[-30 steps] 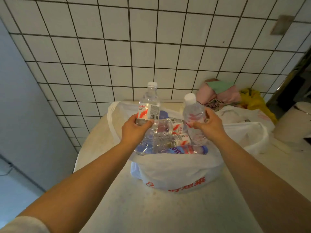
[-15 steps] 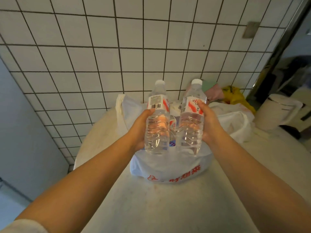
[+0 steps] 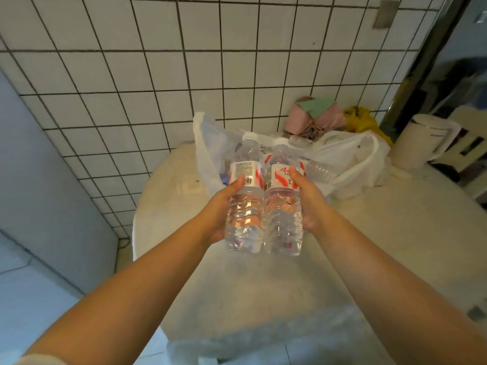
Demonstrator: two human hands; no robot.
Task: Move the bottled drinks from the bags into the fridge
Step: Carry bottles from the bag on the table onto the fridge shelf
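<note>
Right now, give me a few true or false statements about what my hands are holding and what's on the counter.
1. Each hand grips one water bottle: left hand on the left bottle, right hand on the right bottle. True.
2. Both bottles lie flat in the white bag. False: they are held upright above the counter.
3. The bottles have white caps. True.
4. A red kettle stands at right. False: the kettle is white.

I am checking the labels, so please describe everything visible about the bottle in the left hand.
The left bottle is clear ribbed plastic with a white cap and a white-and-red label showing a barcode. It looks full of clear liquid. It is upright, lifted above the table, side by side with the right hand's bottle. The left hand wraps its grip around the middle.
</note>
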